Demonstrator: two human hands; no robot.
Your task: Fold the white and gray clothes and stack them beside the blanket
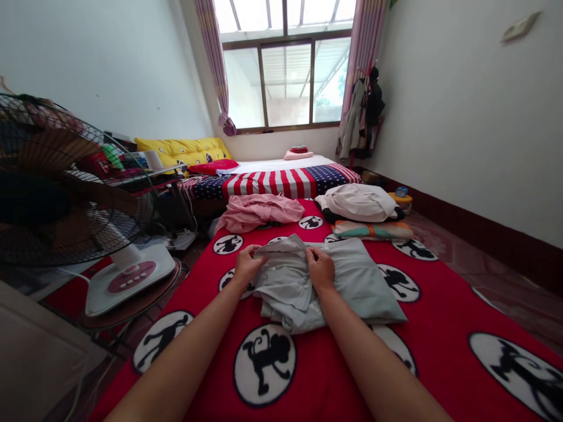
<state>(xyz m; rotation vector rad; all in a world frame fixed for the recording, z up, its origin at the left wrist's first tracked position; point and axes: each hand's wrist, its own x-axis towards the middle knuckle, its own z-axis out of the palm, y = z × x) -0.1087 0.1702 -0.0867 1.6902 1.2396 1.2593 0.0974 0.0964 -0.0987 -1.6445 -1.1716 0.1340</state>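
A light grey-green shirt [352, 275] lies partly folded on the red blanket [211, 351] in front of me. Its collar end is at the left, with a lapped layer of cloth on top. My left hand [248, 265] grips the upper left edge of the shirt by the collar, fingers closed on the cloth. My right hand [321, 268] pinches the fabric near the shirt's middle, beside the collar. The right fingertips are partly hidden by the cloth.
Beyond the shirt lie a crumpled pink garment [264, 211], a white garment [360, 202] and a folded striped cloth [373, 230]. A standing fan [132, 269] is close on the left. Another bed [268, 183] stands under the window. Clothes [360, 111] hang at the back right.
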